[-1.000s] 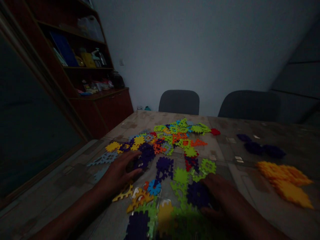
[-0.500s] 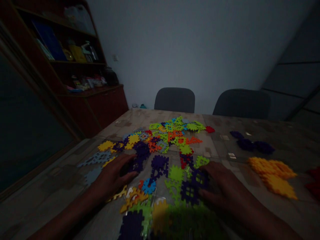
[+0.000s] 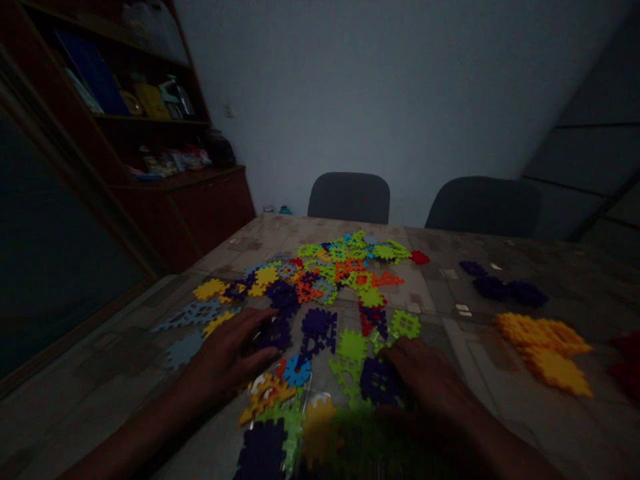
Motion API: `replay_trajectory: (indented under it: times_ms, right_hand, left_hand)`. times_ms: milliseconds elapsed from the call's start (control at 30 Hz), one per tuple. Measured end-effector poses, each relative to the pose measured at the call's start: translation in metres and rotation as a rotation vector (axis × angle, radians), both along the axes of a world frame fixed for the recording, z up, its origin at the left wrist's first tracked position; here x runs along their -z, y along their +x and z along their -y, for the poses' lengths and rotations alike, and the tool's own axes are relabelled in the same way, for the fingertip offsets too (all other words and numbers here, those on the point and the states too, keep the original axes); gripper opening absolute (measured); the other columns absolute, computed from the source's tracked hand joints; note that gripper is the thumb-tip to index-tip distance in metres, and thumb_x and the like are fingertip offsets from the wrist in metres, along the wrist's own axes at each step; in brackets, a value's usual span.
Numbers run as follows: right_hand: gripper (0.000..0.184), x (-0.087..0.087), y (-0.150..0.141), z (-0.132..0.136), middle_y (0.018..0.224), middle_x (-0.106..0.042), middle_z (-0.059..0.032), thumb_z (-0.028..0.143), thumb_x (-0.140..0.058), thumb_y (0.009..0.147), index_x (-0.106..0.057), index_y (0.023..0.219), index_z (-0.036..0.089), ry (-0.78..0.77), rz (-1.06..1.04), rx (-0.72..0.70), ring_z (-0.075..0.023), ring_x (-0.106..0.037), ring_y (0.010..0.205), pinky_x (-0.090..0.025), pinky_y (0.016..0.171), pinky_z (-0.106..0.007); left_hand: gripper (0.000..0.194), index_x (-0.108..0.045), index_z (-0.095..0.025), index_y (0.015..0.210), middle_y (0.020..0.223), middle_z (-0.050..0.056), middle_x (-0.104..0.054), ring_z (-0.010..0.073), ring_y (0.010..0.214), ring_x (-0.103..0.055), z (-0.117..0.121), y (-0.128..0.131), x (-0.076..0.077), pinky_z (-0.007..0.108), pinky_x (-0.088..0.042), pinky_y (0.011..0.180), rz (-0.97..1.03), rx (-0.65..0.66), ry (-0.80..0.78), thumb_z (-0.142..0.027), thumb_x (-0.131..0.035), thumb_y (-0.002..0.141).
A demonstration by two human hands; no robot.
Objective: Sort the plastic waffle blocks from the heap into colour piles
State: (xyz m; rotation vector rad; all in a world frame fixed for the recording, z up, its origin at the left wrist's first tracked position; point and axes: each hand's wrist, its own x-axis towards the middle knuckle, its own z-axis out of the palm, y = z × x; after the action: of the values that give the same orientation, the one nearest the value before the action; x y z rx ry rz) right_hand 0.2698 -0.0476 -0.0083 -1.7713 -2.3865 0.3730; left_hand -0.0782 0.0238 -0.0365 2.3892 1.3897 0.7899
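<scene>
My left hand (image 3: pixel 233 353) rests low over the table, thumb and fingers spread apart beside a dark purple toothed plastic building piece (image 3: pixel 276 333). Whether its fingertips touch that piece cannot be made out. On the right, my right hand (image 3: pixel 425 377) curls its fingers and thumb around the edge of a purple window-shaped building piece (image 3: pixel 376 381); part of it is hidden under the fingers. Between my hands lie more purple pieces (image 3: pixel 319 327), a green square piece (image 3: pixel 351 345) and a blue round piece (image 3: pixel 297 371). A green window piece (image 3: pixel 405 324) sits just beyond my right fingers.
A mixed heap of building pieces (image 3: pixel 345 257) spreads across the table's middle. At right lie yellow pieces (image 3: pixel 543 343), purple pieces (image 3: pixel 510 291) and red pieces (image 3: pixel 627 360). Two chairs (image 3: pixel 349 198) stand behind the table (image 3: pixel 440 267); a shelf cabinet (image 3: pixel 195 207) is at left.
My right hand has shifted slightly left and down, over the purple window pieces; one is now covered from view. The green window piece shows more fully. My left hand has barely moved.
</scene>
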Motion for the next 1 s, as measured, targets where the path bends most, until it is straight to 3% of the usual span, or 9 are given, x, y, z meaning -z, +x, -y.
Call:
replay_trajectory:
  times_ms: [133,300,433,567,667,833,1000]
  right_hand:
    - [0.049,0.0,0.007,-0.002,0.113,-0.065,-0.0123,0.021,-0.077,0.073,-0.062,0.12,0.02,0.045,-0.139,-0.055,-0.0308,-0.06,0.104,-0.047,0.088,-0.046]
    - [0.026,-0.006,-0.002,-0.005,0.098,-0.068,-0.0057,0.012,-0.063,0.083,-0.065,0.107,0.023,0.128,-0.257,-0.191,-0.0241,-0.062,0.094,-0.046,0.084,-0.043]
    - [0.02,-0.011,0.0,-0.008,0.1,-0.07,-0.0066,0.016,-0.059,0.087,-0.066,0.104,0.023,0.079,-0.21,-0.192,-0.0248,-0.064,0.095,-0.048,0.084,-0.043]
    - [0.035,-0.012,0.009,-0.007,0.116,-0.068,-0.0142,0.023,-0.068,0.083,-0.064,0.118,0.021,0.011,-0.116,-0.046,-0.0323,-0.061,0.107,-0.046,0.092,-0.051]
    - [0.053,-0.007,0.008,-0.003,0.121,-0.064,-0.0155,0.03,-0.078,0.074,-0.062,0.122,0.019,-0.049,-0.07,-0.037,-0.0357,-0.058,0.11,-0.045,0.092,-0.052]
    - [0.047,0.004,-0.006,0.004,0.116,-0.063,-0.0131,0.03,-0.082,0.071,-0.063,0.112,0.02,0.025,-0.078,-0.032,-0.0338,-0.055,0.107,-0.043,0.091,-0.047]
    - [0.054,0.001,-0.006,0.003,0.119,-0.063,-0.0133,0.031,-0.085,0.068,-0.063,0.115,0.02,-0.017,-0.092,-0.046,-0.0343,-0.054,0.11,-0.042,0.094,-0.047]
  left_hand:
    - [0.053,-0.051,-0.04,0.135,0.129,0.0,-0.059,0.0287,0.116,-0.058,0.013,0.016,-0.009,0.042,-0.048,0.101,0.065,-0.022,-0.089,-0.05,-0.07,0.086]
    - [0.064,-0.046,-0.044,0.138,0.116,-0.001,-0.065,0.0274,0.104,-0.063,0.026,0.043,-0.021,0.041,-0.054,0.09,0.185,0.107,-0.098,-0.046,-0.076,0.081]
    - [0.063,-0.047,-0.041,0.139,0.123,0.003,-0.062,0.0297,0.107,-0.062,0.028,0.058,-0.023,0.046,-0.053,0.096,0.152,0.187,-0.123,-0.05,-0.076,0.084]
    - [0.06,-0.043,-0.042,0.14,0.134,0.003,-0.056,0.0317,0.118,-0.056,0.025,0.067,-0.02,0.05,-0.049,0.102,0.078,0.246,-0.142,-0.051,-0.071,0.088]
    - [0.056,-0.042,-0.041,0.141,0.134,0.003,-0.055,0.0301,0.118,-0.056,0.022,0.072,-0.017,0.047,-0.05,0.102,0.043,0.291,-0.119,-0.052,-0.067,0.092]
    - [0.055,-0.041,-0.039,0.141,0.131,0.005,-0.057,0.0278,0.116,-0.057,0.029,0.075,-0.014,0.04,-0.053,0.098,0.019,0.327,-0.05,-0.055,-0.063,0.094]
    - [0.057,-0.038,-0.04,0.143,0.131,0.005,-0.056,0.0286,0.116,-0.056,0.033,0.077,-0.016,0.043,-0.052,0.098,0.03,0.311,-0.025,-0.059,-0.061,0.094]
